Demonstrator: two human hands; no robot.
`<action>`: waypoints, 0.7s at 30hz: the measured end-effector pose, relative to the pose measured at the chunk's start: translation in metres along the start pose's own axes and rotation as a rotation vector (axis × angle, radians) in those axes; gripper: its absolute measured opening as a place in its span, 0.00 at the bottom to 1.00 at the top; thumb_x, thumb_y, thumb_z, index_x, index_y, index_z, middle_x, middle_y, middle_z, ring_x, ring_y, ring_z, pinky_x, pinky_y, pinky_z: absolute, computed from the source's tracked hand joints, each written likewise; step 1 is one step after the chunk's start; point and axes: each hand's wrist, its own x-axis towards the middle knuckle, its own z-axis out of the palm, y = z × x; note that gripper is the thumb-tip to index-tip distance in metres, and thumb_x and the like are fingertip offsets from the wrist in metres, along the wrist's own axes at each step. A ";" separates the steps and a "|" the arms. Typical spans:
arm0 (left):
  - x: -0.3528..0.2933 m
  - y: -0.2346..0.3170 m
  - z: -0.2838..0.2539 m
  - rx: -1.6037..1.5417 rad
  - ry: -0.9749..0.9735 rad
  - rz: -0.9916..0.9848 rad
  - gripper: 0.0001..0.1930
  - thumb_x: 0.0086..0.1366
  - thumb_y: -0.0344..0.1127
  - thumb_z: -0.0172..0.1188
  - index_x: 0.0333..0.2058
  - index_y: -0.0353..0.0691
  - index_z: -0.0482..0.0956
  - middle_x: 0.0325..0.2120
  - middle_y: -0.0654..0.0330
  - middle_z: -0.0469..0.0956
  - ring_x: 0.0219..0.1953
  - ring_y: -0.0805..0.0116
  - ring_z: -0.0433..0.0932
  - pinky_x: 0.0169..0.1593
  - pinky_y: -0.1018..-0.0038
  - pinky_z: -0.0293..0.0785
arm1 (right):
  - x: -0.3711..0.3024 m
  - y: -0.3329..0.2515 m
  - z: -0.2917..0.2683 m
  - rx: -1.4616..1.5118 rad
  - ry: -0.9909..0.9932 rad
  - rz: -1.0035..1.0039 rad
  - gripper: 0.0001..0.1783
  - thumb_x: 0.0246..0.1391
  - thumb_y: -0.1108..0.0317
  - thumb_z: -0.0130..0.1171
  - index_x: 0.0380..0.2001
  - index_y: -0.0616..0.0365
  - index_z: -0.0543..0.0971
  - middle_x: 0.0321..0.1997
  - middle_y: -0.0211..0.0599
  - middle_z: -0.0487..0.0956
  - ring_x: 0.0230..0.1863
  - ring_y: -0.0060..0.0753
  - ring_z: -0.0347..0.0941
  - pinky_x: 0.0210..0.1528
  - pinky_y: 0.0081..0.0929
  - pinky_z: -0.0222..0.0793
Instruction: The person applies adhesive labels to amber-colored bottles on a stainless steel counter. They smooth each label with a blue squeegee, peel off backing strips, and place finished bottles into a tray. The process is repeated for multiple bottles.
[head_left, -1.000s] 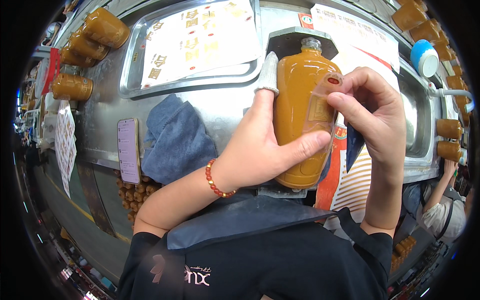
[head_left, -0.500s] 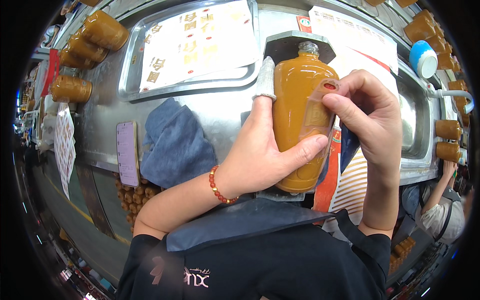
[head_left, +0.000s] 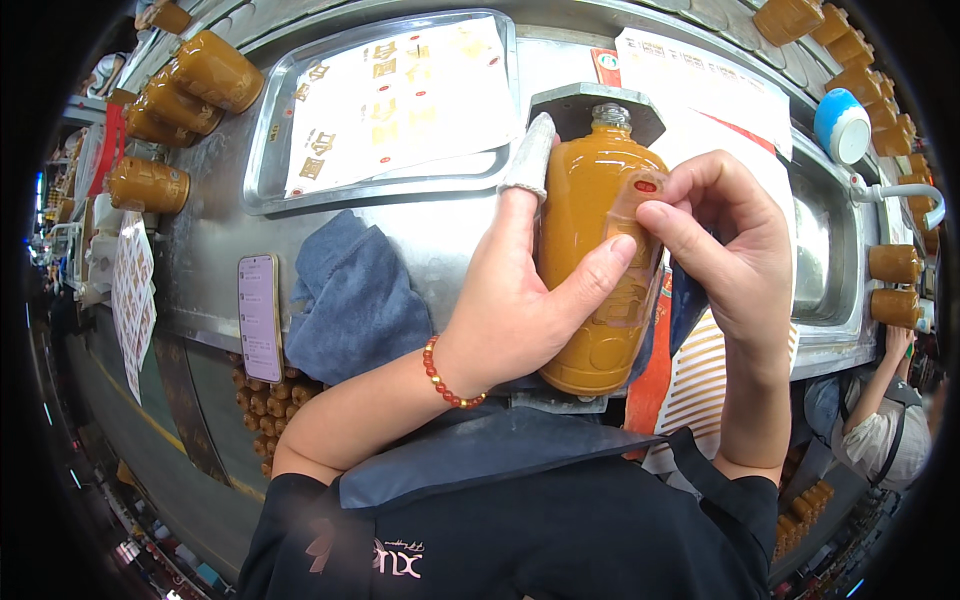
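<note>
A glossy amber-brown glass bottle (head_left: 575, 230) with a clear threaded neck lies tilted in front of me, its neck pointing away. My left hand (head_left: 515, 310) wraps its left side, the thumb pressed on the front and a grey fabric cot on one finger. A thin clear sticker (head_left: 627, 200) with a small red mark lies along the bottle's front right. Its upper end is pinched between the thumb and forefinger of my right hand (head_left: 738, 245). Behind the bottle's neck is a grey angular metal plate (head_left: 570, 108). Dark blue cloth shows partly behind the bottle's right side.
Left of my hands are a crumpled blue cloth (head_left: 355, 300) and a phone (head_left: 260, 318). A metal tray (head_left: 258, 175) holds printed sticker sheets (head_left: 440, 110). More sheets (head_left: 700, 85) lie right of the bottle, beside a metal basin (head_left: 825, 245). Brown bottles (head_left: 215, 70) stand around; a co-worker (head_left: 880, 425) is at far right.
My left thumb has moved up the bottle's front from near the sticker's lower end. My right hand and the sticker's pinched end have shifted slightly left. The view has moved a little.
</note>
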 end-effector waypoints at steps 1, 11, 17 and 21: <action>0.000 -0.001 -0.001 -0.006 -0.008 0.002 0.41 0.73 0.27 0.58 0.74 0.31 0.41 0.70 0.50 0.58 0.71 0.65 0.60 0.73 0.66 0.55 | 0.000 0.001 0.000 0.001 0.007 -0.001 0.08 0.56 0.74 0.71 0.35 0.60 0.79 0.30 0.20 0.76 0.31 0.08 0.69 0.33 0.10 0.65; 0.002 -0.006 -0.003 0.046 -0.027 0.073 0.40 0.74 0.28 0.57 0.75 0.32 0.40 0.70 0.50 0.56 0.71 0.65 0.59 0.73 0.67 0.55 | 0.001 0.007 0.003 -0.002 0.038 -0.049 0.06 0.59 0.75 0.68 0.35 0.59 0.79 0.29 0.19 0.75 0.30 0.08 0.67 0.34 0.09 0.63; -0.001 0.000 -0.002 0.005 -0.014 -0.020 0.41 0.73 0.28 0.57 0.75 0.32 0.40 0.70 0.50 0.56 0.71 0.65 0.60 0.73 0.67 0.56 | 0.001 0.008 0.003 -0.010 0.038 -0.048 0.06 0.59 0.75 0.68 0.36 0.59 0.79 0.29 0.19 0.74 0.30 0.07 0.67 0.33 0.09 0.62; 0.002 0.003 -0.002 0.000 0.046 0.025 0.36 0.72 0.31 0.60 0.70 0.30 0.49 0.65 0.50 0.62 0.67 0.65 0.65 0.69 0.67 0.61 | 0.003 0.007 0.000 0.045 0.085 0.006 0.10 0.59 0.73 0.69 0.40 0.60 0.78 0.28 0.18 0.74 0.30 0.07 0.67 0.33 0.08 0.62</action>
